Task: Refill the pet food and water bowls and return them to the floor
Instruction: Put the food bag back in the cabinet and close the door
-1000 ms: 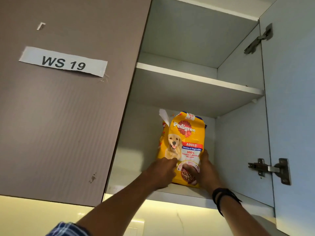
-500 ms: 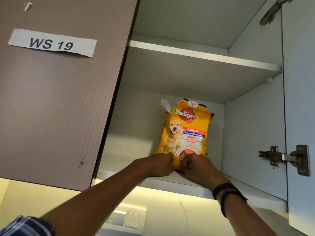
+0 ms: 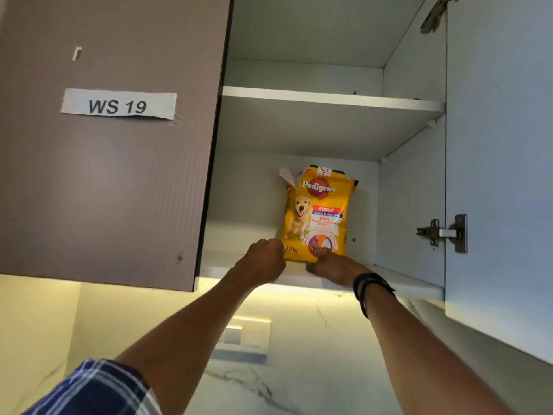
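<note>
A yellow Pedigree pet food bag (image 3: pixel 318 214) stands upright on the lower shelf (image 3: pixel 398 280) of an open wall cabinet, its top torn open. My left hand (image 3: pixel 264 260) is curled into a fist at the bag's lower left corner, knuckles against it, with no part of the bag inside the fingers. My right hand (image 3: pixel 335 269) lies low on the shelf's front edge just below the bag's lower right corner, holding nothing. A black band is on my right wrist. No bowls are in view.
The closed brown cabinet door (image 3: pixel 104 175) with a "WS 19" label is on the left. The open door (image 3: pixel 496 175) with its hinge (image 3: pixel 443 233) hangs on the right. An upper shelf (image 3: pixel 329 98) is bare. A wall switch plate (image 3: pixel 245 336) sits below.
Both hands slid down from the bag's front to its base and the shelf edge. The whole bag front now shows, standing on the shelf.
</note>
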